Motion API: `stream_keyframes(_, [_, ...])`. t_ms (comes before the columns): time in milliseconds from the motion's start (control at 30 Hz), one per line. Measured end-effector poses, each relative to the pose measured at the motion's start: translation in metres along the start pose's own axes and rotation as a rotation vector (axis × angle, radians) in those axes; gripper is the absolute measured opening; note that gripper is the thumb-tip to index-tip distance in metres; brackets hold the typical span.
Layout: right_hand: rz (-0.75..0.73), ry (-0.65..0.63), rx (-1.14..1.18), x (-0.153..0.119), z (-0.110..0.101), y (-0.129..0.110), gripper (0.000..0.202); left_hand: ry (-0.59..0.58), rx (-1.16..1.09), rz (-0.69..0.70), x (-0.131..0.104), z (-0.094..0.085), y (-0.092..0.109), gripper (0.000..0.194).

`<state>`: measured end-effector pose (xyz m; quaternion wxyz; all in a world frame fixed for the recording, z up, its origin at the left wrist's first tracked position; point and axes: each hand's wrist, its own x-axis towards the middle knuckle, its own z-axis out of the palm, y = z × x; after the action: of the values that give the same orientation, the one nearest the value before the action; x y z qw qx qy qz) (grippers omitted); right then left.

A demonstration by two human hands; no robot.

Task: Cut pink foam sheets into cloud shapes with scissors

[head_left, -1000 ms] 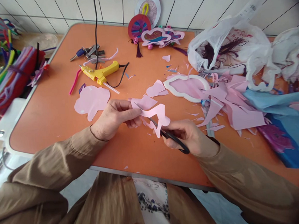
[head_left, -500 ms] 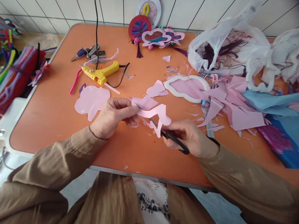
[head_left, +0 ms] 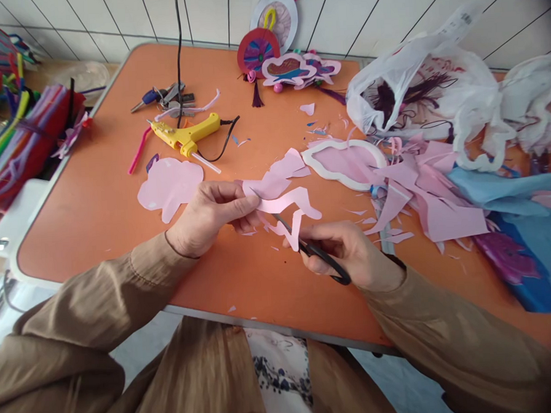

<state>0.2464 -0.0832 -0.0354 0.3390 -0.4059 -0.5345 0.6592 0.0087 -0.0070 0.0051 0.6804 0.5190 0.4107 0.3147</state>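
Note:
Between thumb and fingers, my left hand [head_left: 215, 209] pinches a pink paper piece [head_left: 287, 201] with narrow strips hanging off its right side. My right hand [head_left: 337, 252] grips black-handled scissors [head_left: 322, 259], whose blades point up and left among the paper strips. How far apart the blades are is hard to see behind the paper. A pink cloud-shaped cutout [head_left: 170, 184] lies flat just left of my left hand. Beyond the held piece rests a loose pink scrap [head_left: 288, 164].
A yellow glue gun [head_left: 186, 134] and keys [head_left: 163, 96] lie at the back left. Decorated ornaments [head_left: 267, 53] stand by the tiled wall. At right are a white cloud-shaped frame [head_left: 314, 162], pink scraps [head_left: 441, 191], blue sheets [head_left: 505, 185] and a plastic bag [head_left: 458, 80].
The strips of the held pink paper have parted and swung, the upper one now reaching further right. The scissors have shifted very slightly; my left hand stays nearly still.

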Motion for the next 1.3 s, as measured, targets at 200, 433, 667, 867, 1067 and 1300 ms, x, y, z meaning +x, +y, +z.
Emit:
stream_keyframes(200, [-0.026,-0.002,0.029,0.002,0.003,-0.008,0.03,0.04,-0.052,-0.006,0.002,-0.002,0.001,0.027])
stream_keyframes(433, [-0.024,-0.051,0.056,0.002,0.006,-0.02,0.024,0.028,-0.036,0.009,0.003,-0.003,0.0,0.023])
stream_keyframes(667, [0.009,-0.048,0.047,0.004,0.007,-0.025,0.032,-0.011,0.018,0.041,0.003,-0.003,-0.001,0.025])
stream_keyframes(867, [0.049,-0.032,0.026,0.005,0.009,-0.03,0.038,-0.033,0.016,0.056,0.002,-0.002,-0.002,0.024])
stream_keyframes(1067, [0.016,-0.007,0.005,0.005,0.01,-0.032,0.034,-0.035,-0.005,0.069,0.003,-0.002,-0.003,0.024])
stream_keyframes(1300, [0.027,-0.003,0.009,0.003,0.008,-0.024,0.032,-0.035,-0.001,0.059,0.002,-0.002,-0.001,0.024])
